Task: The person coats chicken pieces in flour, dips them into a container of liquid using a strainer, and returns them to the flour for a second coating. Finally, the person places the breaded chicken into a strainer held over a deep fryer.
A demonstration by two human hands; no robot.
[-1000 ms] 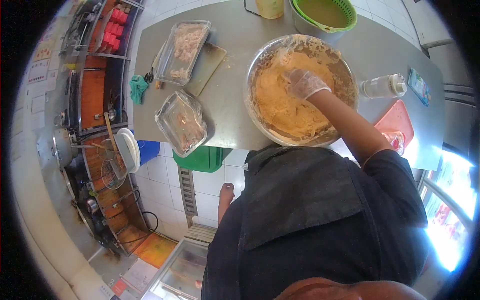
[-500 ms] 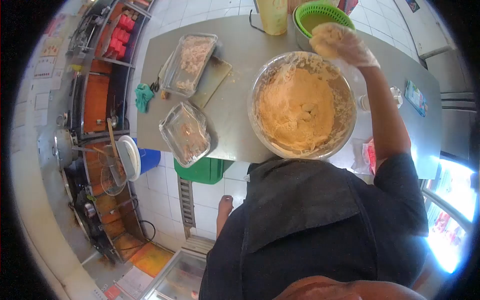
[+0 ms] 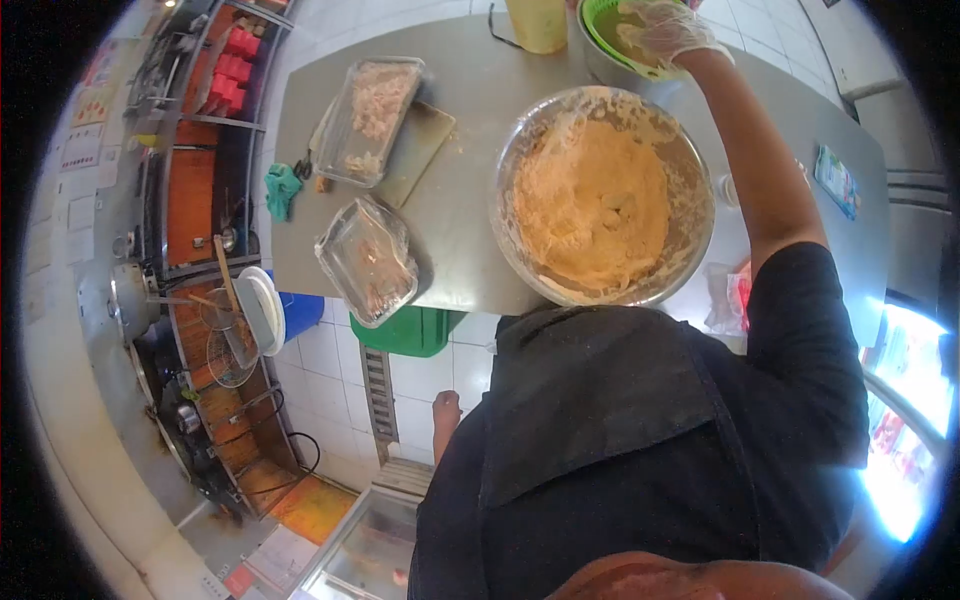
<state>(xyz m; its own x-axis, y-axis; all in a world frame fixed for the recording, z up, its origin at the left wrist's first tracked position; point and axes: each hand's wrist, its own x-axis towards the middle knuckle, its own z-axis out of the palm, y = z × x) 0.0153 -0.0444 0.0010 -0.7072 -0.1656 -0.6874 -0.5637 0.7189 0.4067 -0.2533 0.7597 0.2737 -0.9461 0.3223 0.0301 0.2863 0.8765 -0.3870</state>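
Our gloved right hand (image 3: 665, 32) reaches over the green basket (image 3: 590, 27), though we cannot tell whether its fingers close on anything. Nearer our body from that hand, a steel bowl (image 3: 692, 215) of orange-tan powder (image 3: 590, 195) sits on the metal tabletop (image 3: 465, 240), with a yellowish container (image 3: 538, 25) to the hand's left. Our bare left hand (image 3: 447, 405) hangs low beside us, its grip too small to read.

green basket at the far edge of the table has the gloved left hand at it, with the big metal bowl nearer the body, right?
Not quite: the head view shows the gloved right hand at the green basket, not the left. The big metal bowl is indeed nearer the body.
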